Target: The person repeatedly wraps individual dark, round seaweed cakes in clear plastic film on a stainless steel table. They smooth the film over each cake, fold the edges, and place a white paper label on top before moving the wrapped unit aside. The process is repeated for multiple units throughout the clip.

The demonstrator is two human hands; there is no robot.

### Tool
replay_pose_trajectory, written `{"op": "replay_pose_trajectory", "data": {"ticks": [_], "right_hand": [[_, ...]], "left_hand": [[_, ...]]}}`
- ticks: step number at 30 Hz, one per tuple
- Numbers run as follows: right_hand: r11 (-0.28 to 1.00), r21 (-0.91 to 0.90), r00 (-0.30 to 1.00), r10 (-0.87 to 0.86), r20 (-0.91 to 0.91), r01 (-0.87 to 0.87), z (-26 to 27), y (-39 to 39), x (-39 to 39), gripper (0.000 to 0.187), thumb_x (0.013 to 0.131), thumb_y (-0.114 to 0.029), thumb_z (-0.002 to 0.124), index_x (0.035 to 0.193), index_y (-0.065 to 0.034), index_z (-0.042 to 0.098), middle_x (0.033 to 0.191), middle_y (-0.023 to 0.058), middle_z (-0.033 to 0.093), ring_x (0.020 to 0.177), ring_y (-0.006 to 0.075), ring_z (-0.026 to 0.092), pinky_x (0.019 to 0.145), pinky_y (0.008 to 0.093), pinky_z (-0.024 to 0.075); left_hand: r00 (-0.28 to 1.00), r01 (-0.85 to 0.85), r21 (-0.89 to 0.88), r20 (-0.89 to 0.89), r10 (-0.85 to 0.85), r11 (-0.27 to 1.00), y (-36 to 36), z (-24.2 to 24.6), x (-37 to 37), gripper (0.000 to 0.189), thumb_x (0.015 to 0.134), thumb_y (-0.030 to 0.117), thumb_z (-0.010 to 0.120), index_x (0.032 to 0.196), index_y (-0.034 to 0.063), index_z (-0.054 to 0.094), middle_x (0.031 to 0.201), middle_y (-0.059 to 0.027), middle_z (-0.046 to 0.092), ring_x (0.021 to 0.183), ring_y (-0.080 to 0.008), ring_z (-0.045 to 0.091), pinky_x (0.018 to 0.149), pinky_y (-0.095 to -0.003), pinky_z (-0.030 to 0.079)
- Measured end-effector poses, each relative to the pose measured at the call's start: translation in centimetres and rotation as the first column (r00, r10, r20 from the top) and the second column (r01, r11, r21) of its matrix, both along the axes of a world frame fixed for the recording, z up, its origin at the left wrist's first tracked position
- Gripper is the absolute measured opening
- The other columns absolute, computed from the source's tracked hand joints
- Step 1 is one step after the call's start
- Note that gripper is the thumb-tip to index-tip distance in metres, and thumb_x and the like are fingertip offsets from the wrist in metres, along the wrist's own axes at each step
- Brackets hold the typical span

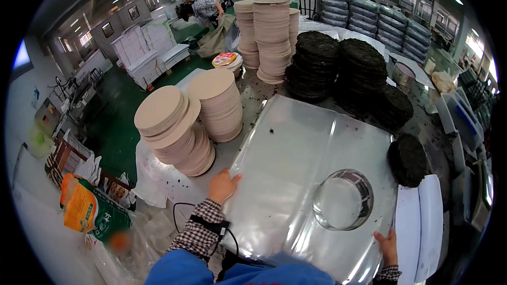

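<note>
A large stack of clear plastic sheets or bags [285,158] lies in front of me, with a round metal ring [370,200] on its right part. My left hand [223,186] grips the stack's left edge, thumb on top. At the lower right edge, my right hand [388,245] holds the stack with its thumb on top; its other fingers are mostly hidden. Beyond the right edge a dark, rough round cake [408,160] leans over white paper sheets [420,225]. Piles of similar dark cakes [313,65] stand behind the plastic.
Beige round discs stand in tall stacks at the left [170,126] and back [271,39]. A metal can [403,75] and plastic trays [461,114] are at the right. An orange and green bag [95,206] lies lower left. Another person [210,6] bends over in the background.
</note>
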State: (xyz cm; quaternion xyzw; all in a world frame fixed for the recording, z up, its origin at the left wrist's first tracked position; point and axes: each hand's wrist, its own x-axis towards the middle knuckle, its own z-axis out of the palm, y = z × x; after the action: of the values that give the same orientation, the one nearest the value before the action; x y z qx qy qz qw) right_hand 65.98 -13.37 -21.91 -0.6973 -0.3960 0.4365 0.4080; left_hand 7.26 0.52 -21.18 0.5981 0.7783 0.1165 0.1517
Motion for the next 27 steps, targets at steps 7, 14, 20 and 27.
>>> {"op": "replay_pose_trajectory", "data": {"ticks": [7,14,20,27], "right_hand": [[0.922,-0.085,0.56,0.301,0.772,-0.377,6.4,-0.9,-0.8,0.054,0.073,-0.027,0.083,0.112,-0.0013,0.056,0.129,0.0283,0.055,0.123,0.0447,0.049,0.099,0.0475,0.0452],[0.809,0.08,0.607,0.367,0.705,-0.582,4.3,-5.4,-2.3,0.024,0.08,-0.027,0.075,0.076,-0.0065,0.063,0.125,0.0091,0.065,0.123,0.0352,0.051,0.1,0.05,0.0431],[0.671,-0.181,0.613,0.735,0.29,-0.718,7.3,-1.9,0.2,0.015,0.081,-0.02,0.075,0.084,-0.0062,0.073,0.102,0.005,0.074,0.098,0.0312,0.064,0.085,0.0386,0.0513],[0.61,0.219,0.398,0.173,0.901,-0.761,9.7,7.1,-8.4,0.036,0.076,-0.035,0.081,0.076,-0.001,0.07,0.084,0.0167,0.07,0.087,0.0366,0.066,0.084,0.0417,0.0526]], "left_hand": [[0.683,0.656,0.579,-0.182,-0.708,0.484,-0.9,2.7,13.6,0.018,0.084,0.018,0.063,0.095,0.0051,0.061,0.093,-0.0114,0.062,0.085,-0.0301,0.061,0.073,-0.0389,0.051],[-0.093,0.875,0.484,0.207,-0.974,0.019,-11.8,-2.5,30.1,0.04,0.092,0.035,0.062,0.112,0.0012,0.053,0.148,-0.0199,0.039,0.142,-0.0379,0.028,0.117,-0.0487,0.023],[-0.079,0.904,0.412,0.421,-0.904,0.113,-11.5,-0.7,32.6,0.024,0.093,0.023,0.062,0.107,0.0033,0.062,0.116,-0.0099,0.059,0.109,-0.0263,0.056,0.083,-0.0372,0.049],[0.061,0.86,0.352,0.647,-0.76,0.37,-12.5,-2.5,33.5,0.011,0.086,0.016,0.065,0.084,0.0051,0.068,0.087,-0.0105,0.067,0.08,-0.0293,0.064,0.073,-0.0388,0.05]]}}
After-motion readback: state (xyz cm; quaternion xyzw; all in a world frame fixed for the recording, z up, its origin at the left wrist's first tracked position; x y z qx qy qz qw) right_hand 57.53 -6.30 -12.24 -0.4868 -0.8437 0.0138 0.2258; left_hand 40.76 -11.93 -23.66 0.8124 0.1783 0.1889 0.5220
